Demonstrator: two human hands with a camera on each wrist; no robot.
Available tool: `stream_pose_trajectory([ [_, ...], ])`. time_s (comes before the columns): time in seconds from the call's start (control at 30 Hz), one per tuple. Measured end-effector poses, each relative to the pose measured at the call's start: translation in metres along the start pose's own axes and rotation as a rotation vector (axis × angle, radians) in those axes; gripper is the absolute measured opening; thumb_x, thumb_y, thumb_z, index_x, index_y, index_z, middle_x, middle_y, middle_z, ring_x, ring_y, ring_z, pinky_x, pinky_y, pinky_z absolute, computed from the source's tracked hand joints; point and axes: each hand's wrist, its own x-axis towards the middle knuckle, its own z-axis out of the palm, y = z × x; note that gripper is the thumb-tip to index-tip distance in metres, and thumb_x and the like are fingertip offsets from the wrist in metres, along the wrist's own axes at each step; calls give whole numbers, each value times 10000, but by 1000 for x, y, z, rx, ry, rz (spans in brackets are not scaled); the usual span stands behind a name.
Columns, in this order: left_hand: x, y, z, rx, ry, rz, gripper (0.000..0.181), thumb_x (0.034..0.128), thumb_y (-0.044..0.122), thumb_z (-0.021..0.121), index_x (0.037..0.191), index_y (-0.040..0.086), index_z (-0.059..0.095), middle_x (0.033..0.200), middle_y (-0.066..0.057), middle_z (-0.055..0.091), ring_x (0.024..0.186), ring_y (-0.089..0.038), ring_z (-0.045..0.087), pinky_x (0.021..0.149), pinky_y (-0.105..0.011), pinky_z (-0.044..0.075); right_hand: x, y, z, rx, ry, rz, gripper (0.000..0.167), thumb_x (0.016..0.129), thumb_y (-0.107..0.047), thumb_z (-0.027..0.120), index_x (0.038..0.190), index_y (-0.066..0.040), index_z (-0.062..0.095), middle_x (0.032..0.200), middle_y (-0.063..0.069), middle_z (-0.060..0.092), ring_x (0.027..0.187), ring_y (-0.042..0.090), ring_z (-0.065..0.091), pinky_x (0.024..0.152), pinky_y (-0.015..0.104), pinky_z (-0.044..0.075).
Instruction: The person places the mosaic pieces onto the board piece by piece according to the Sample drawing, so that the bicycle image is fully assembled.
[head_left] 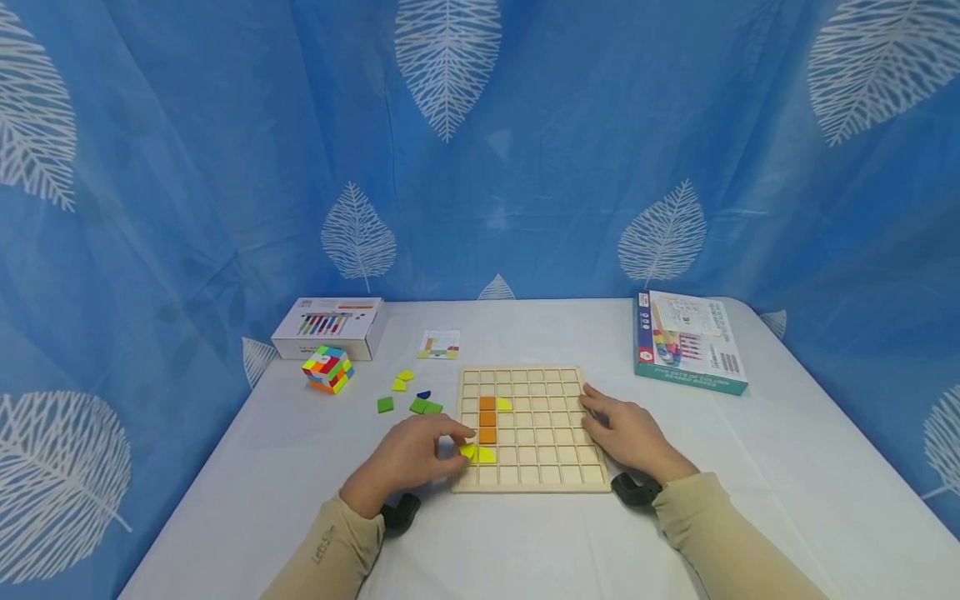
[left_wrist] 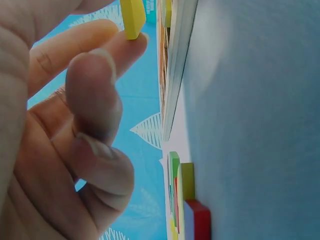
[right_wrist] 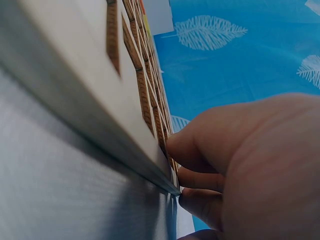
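A wooden grid board lies flat on the white table. Between thumb and fingers, my left hand pinches a yellow rounded tile over the board's lower left cells. Right beside it sits a yellow quarter-circle tile in a cell. Orange square tiles form a column in the cells above, and another yellow quarter-circle tile is right of the top one. At the board's right edge, my right hand holds the frame, thumb on top and fingers along the side.
Left of the board lie loose green tiles, yellow tiles and a dark blue tile. Behind are a pattern card, a colourful puzzle cube and a white box. A teal-edged box lies at the back right.
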Motion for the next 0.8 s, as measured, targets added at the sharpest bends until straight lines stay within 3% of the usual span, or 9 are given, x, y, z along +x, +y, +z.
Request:
stream_pose_trajectory([
  [0.27,1,0,-2,43,-54,-68,411,848,316,837,1242,239,750,979,148,690,648,-35,497,591,-218,441,0,0,0,1,0,-2,457,1021,-238,611,1418,-13,599,1563,135,480,1372,430,512,1088,600,424],
  [0.47,1,-2,-2,71,-71,-98,418,850,333,826,1253,250,752,967,146,688,708,-45,509,585,-217,432,0,1,0,2,0,-4,460,1019,-238,613,1419,-11,598,1562,133,482,1372,425,514,1086,598,426],
  [0.57,1,-3,-2,52,-73,-113,408,857,281,788,1262,264,749,1049,132,686,664,-45,521,567,-219,436,0,1,1,1,3,-5,460,1018,-234,615,1418,-7,597,1560,134,483,1369,426,517,1086,597,427],
  [0.7,1,-4,-1,12,-89,-71,402,855,160,730,1245,252,759,1227,93,691,594,-29,515,552,-209,443,1,0,0,-1,5,-3,457,1016,-229,615,1413,-2,600,1557,141,486,1369,430,516,1087,598,425],
  [0.8,1,-5,0,1,-95,-14,365,863,120,735,1212,219,778,1250,72,715,621,-3,512,567,-194,446,1,0,0,2,2,-3,454,1017,-224,614,1412,1,601,1557,145,485,1371,432,512,1088,600,424],
])
